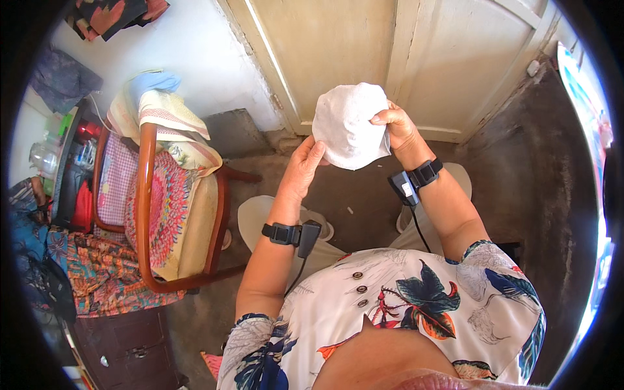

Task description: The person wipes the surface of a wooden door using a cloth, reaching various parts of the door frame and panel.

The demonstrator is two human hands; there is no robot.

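A rounded piece of white cloth [348, 126], perhaps a cap, is held up between both hands in front of the wooden door. My left hand [308, 161] grips its lower left edge, thumb on the near face and the other fingers mostly hidden behind. At the upper right edge, my right hand [399, 127] pinches the cloth, the thumb lying across its face. Each wrist wears a black strap with a small device and a cable.
Cream wooden door panels [341, 53] rise ahead. To the left stands a wooden armchair [146, 204] draped with towels [170, 117] and a crocheted round mat [163, 209]. A dark brown cabinet [124, 341] lies at lower left, with patterned fabric [107, 273] above it. Dark concrete floor [356, 195] shows between my legs.
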